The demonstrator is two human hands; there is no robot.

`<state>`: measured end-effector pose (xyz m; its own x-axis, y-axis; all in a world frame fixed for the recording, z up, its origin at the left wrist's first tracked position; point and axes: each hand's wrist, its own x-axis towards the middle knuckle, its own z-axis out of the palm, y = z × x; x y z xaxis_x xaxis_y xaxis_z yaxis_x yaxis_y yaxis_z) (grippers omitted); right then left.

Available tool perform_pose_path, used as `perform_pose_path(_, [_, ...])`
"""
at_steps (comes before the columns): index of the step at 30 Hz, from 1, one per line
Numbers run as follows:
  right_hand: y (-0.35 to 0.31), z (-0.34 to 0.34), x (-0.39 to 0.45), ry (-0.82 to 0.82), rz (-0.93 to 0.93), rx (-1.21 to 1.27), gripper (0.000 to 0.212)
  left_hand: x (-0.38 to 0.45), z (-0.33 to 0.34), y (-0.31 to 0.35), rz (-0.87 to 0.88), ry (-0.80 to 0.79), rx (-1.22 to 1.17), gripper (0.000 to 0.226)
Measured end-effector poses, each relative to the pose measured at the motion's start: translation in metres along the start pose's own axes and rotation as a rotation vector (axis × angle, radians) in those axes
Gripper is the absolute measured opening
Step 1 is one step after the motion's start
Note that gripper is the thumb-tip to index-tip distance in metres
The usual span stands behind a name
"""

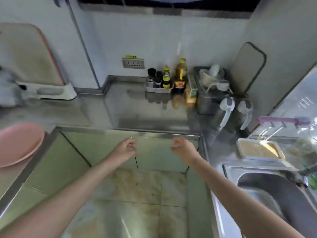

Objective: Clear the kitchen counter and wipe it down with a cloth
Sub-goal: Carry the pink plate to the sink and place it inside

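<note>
A steel kitchen counter runs along the back wall. On it at the back right stand a small grey tray of dark bottles, a tall oil bottle, a yellow carton and a steel container stuffed with items. My left hand and my right hand reach forward below the counter's front edge, fingers loosely curled and apart, holding nothing. No cloth is visible.
Two jugs with grey handles stand at the right. A white tub sits beside the steel sink. A pink basin lies at the left. Cutting boards lean on the walls. A wall socket is behind.
</note>
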<state>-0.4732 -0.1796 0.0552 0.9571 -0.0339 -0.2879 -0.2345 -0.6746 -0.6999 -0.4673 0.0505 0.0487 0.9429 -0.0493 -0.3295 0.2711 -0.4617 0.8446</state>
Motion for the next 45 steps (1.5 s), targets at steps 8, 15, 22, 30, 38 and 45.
perform_pose_path(8, [-0.149,0.12,0.033,-0.127,-0.195,-0.021,0.037,-0.024,-0.155,-0.068,-0.04,0.233,-0.1,0.046])
perform_pose_path(15, [-0.256,0.236,0.05,-0.236,-0.315,-0.048,0.038,-0.042,-0.283,-0.139,-0.149,0.376,-0.17,0.036])
perform_pose_path(22, [-0.328,0.328,0.072,-0.429,-0.364,-0.095,0.038,-0.051,-0.357,-0.196,-0.253,0.504,-0.26,0.029])
perform_pose_path(30, [-0.369,0.401,0.139,-0.561,-0.378,-0.146,0.04,-0.035,-0.413,-0.265,-0.412,0.648,-0.259,0.034])
perform_pose_path(38, [-0.384,0.444,0.202,-0.508,-0.22,-0.19,0.053,-0.003,-0.455,-0.306,-0.578,0.696,-0.357,0.048])
perform_pose_path(45, [-0.364,0.48,0.212,-0.554,0.139,0.138,0.051,0.035,-0.477,-0.337,-0.625,0.658,-0.412,0.046])
